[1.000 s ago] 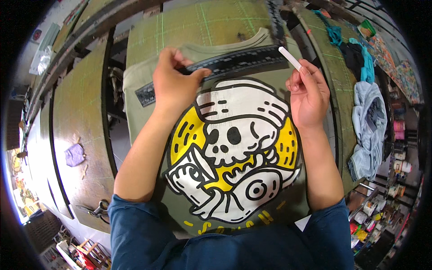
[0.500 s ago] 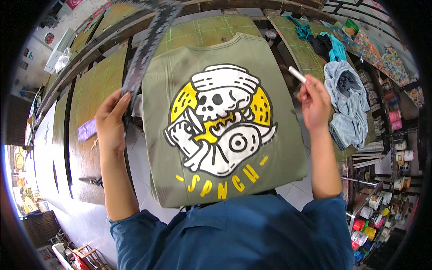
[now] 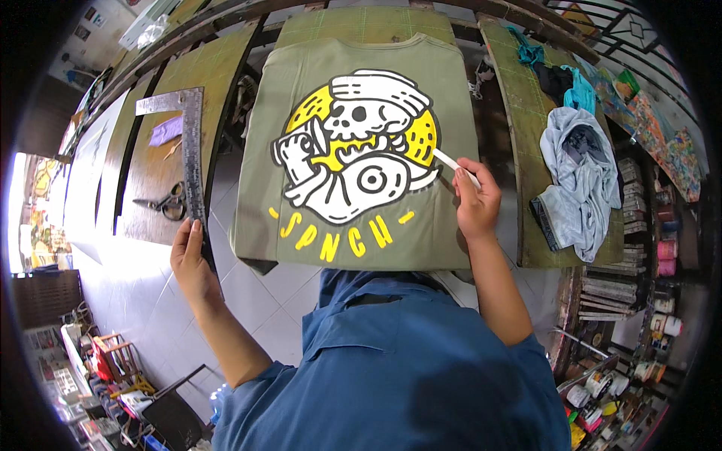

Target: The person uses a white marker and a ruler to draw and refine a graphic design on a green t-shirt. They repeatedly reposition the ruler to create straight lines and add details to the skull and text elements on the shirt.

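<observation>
An olive-green T-shirt (image 3: pixel 259 180) lies flat over a board in front of me, with a white, yellow and black skull print (image 3: pixel 368 177) on it. My left hand (image 3: pixel 194 259) grips the lower end of a metal L-square (image 3: pixel 193 143), left of the shirt and over the neighbouring board. Beside the square lie black scissors (image 3: pixel 167 201) and a small purple cloth (image 3: pixel 165 131). Between the fingers of my right hand (image 3: pixel 477 199) is a white pen-like stick (image 3: pixel 447 158). Its tip points at the print's right edge; whether it touches the fabric I cannot tell.
A green board (image 3: pixel 526 180) on the right bears a light-blue garment (image 3: pixel 583 169), with teal and black cloths (image 3: pixel 556 79) farther back. Paint jars (image 3: pixel 602 383) crowd a rack at the lower right. Gaps separate the boards, with a tiled floor (image 3: pixel 256 308) below.
The L-square has come down from its raised, blurred position to over the left board. My right hand has moved left with the white stick, to the shirt's right side. The view has shifted too.
</observation>
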`<state>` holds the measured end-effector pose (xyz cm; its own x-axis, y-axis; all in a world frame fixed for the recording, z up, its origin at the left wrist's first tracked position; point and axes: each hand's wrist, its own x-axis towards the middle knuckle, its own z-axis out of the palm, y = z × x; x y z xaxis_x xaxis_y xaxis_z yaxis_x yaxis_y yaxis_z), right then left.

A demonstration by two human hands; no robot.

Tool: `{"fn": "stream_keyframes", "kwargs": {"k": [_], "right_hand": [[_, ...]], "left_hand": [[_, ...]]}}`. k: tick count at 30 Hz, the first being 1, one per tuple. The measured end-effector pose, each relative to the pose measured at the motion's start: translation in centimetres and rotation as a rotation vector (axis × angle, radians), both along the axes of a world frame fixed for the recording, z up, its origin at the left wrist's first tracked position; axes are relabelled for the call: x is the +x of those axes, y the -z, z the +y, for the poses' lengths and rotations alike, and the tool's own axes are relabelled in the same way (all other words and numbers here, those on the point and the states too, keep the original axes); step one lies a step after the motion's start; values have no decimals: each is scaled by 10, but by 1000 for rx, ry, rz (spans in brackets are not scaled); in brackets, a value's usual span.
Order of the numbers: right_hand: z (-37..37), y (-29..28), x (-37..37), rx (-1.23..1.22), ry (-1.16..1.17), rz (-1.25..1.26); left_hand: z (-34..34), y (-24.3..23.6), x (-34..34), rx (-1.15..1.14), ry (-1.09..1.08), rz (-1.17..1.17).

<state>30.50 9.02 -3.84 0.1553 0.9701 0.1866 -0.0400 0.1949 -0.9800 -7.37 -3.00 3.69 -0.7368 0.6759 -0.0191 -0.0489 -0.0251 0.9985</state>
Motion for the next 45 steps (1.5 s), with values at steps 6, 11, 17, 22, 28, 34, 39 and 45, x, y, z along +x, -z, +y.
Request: {"fn": "stream_keyframes", "kwargs": {"k": [6, 11, 17, 22, 28, 34, 39, 45], "right_hand": [[3, 4, 0, 46, -31, 26], [7, 5, 1, 19, -7, 143], [2, 3, 4, 16, -46, 238], [6, 10, 2, 16, -50, 262], [4, 5, 5, -9, -70, 215], [6, 5, 8, -23, -56, 278], [3, -2, 5, -54, -34, 248], [7, 7, 10, 9, -56, 323]], "left_hand": [[-38, 8, 47, -37, -108, 18], [-69, 21, 86, -120, -28, 2], [-91, 33, 118, -260, 12, 0], [-94, 37, 121, -252, -60, 101], [-88, 46, 95, -356, -145, 345], [-51, 43, 67, -217, -93, 295], [-19, 37, 40, -218, -63, 318], [14, 26, 10, -169, -123, 266]]}}
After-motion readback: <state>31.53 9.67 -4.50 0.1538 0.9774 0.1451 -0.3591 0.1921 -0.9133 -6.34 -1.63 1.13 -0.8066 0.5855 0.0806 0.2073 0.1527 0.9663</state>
